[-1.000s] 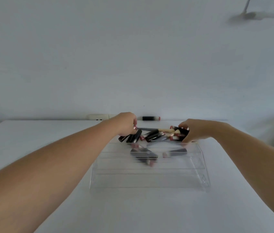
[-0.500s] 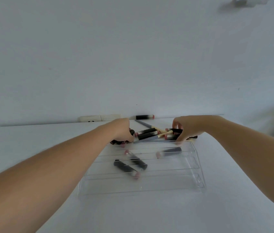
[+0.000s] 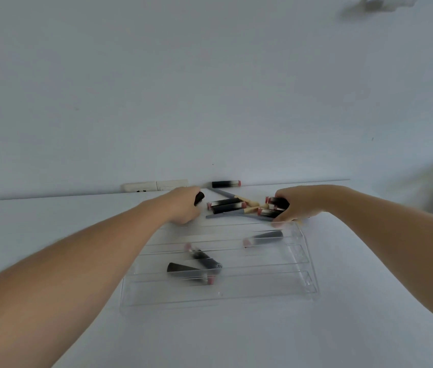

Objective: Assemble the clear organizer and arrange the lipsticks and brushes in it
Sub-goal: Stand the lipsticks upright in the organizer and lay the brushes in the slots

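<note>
The clear organizer (image 3: 220, 264) occupies the middle of the table (image 3: 50, 221). Three lipsticks (image 3: 194, 269) lie loose across its ridged top, obstructing a sweep there. Between its far edge and the table's far edge, a pile of lipsticks and brushes (image 3: 239, 207) lies between both hands. Bare table surface flanks the organizer toward the left, right and near edges.
</note>
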`<state>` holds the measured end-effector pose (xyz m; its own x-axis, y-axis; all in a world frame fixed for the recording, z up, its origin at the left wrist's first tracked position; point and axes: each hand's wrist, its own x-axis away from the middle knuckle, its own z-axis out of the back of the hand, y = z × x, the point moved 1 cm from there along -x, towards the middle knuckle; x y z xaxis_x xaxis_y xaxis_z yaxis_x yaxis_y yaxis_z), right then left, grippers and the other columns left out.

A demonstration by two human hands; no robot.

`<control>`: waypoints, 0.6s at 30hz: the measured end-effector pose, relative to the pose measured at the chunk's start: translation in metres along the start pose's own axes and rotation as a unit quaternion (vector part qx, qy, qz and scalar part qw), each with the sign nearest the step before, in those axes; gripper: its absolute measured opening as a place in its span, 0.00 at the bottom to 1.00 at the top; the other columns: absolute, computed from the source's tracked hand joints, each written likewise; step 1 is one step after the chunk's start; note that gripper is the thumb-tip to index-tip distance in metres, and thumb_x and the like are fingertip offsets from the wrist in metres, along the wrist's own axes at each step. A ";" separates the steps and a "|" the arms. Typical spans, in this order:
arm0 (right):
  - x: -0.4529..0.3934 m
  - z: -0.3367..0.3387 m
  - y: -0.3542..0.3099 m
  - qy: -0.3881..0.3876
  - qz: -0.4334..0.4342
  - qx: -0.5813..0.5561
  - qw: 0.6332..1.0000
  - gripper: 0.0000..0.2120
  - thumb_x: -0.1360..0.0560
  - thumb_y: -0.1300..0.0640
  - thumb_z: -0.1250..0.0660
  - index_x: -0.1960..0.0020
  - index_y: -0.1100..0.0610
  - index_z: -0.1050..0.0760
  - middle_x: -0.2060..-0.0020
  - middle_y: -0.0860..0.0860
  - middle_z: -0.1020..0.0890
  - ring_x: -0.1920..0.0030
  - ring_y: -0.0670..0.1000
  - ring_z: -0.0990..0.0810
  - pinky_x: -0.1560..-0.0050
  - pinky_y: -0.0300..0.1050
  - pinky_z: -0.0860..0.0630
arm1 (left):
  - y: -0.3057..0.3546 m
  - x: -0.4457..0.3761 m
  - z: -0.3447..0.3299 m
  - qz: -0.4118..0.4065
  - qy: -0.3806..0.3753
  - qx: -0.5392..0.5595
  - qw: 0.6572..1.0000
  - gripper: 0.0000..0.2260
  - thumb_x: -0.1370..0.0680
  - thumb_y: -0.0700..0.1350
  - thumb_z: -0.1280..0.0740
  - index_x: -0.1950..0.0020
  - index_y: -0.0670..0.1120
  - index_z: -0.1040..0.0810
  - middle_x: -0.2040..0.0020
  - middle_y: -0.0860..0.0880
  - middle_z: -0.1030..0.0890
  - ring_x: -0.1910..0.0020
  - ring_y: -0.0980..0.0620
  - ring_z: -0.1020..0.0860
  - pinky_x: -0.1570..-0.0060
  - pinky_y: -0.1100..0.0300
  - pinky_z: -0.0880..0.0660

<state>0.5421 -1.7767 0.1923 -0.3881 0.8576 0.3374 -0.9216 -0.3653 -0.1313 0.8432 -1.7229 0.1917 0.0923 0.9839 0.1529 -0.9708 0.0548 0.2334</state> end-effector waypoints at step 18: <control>0.007 0.001 -0.003 0.054 0.033 -0.025 0.998 0.15 0.25 0.39 0.35 0.58 0.50 0.27 0.63 0.47 0.22 0.66 0.48 0.27 0.66 0.42 0.31 | -0.027 0.114 0.011 -0.161 0.182 0.126 0.962 0.18 0.18 0.45 0.37 0.30 0.61 0.29 0.44 0.64 0.29 0.47 0.61 0.24 0.48 0.57 0.24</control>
<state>0.5422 -1.7698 0.1962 -0.4438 0.8675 0.2246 -0.8925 -0.4054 -0.1977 0.8826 -1.6145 0.2136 0.2507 0.9200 -0.3012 -0.8162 0.3682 0.4453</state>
